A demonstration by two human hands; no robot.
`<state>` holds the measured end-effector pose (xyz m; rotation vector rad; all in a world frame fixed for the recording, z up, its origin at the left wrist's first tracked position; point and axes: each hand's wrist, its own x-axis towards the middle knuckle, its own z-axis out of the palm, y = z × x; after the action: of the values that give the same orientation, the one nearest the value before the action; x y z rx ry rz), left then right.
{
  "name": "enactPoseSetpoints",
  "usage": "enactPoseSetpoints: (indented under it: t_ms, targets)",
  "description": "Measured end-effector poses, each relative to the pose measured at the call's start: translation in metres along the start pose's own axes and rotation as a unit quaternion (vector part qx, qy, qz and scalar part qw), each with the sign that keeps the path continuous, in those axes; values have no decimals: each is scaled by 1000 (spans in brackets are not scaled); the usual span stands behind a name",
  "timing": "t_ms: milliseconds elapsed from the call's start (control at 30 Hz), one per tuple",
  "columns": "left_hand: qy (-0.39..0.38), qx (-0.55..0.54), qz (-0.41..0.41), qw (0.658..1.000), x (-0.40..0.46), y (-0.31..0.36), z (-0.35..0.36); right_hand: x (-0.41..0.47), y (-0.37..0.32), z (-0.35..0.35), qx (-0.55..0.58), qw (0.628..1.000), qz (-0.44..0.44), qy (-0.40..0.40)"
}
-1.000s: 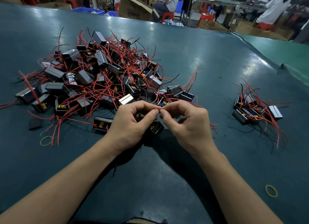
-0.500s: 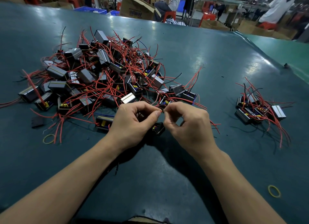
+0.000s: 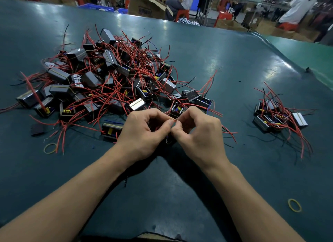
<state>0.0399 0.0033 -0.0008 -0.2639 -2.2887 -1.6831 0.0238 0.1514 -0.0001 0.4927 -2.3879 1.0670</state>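
Red wire lead (image 3: 174, 120): held just above the table (image 3: 162, 196), beside the pile (image 3: 108, 79). Left hand (image 3: 142, 135) and right hand (image 3: 200, 135) fingers, closer than before, pinch its tip; twisting seemingly under way.

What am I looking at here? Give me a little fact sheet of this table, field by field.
table: dark green, in a busy workshop
left hand: pinches a red wire at the fingertips
right hand: pinches the same red wire, fingertips meeting the left hand's
large pile: small boxy parts tangled in red wires, beyond the left hand
small pile: a few similar parts, off to the right
far rubber band: yellow, at the large pile's near edge
near rubber band: yellow, beside the right forearm
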Motion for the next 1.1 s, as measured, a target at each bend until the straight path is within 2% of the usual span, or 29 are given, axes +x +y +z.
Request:
enactPoseSetpoints:
  t_ms: [300,433,500,600,667,767,933,1033,1100]
  targets:
    - [10,24,22,999,-1,3,3,0,-3,5,3,999,40,33]
    - [46,23,10,999,-2,-4,-4,12,21,-17,9,980,139,143]
    - [36,14,8,999,-2,-5,-6,14,29,-29,71,978,162,112]
    - [25,-12,13,1000,0,-5,-5,5,14,-16,220,964,143,-36]
    - [27,-23,18,999,1,-5,-5,3,5,-6,290,945,130,-80]
    - [24,-35,15,999,1,-5,-6,6,4,-5,311,940,117,-76]
    - [22,-52,1,998,3,-5,-4,3,0,-2,333,930,145,-65]
    - [22,-48,3,999,3,-6,-4,2,-1,1,273,951,142,-28]
    - [24,-43,1,999,3,-7,-4,1,-1,3,185,979,85,14]
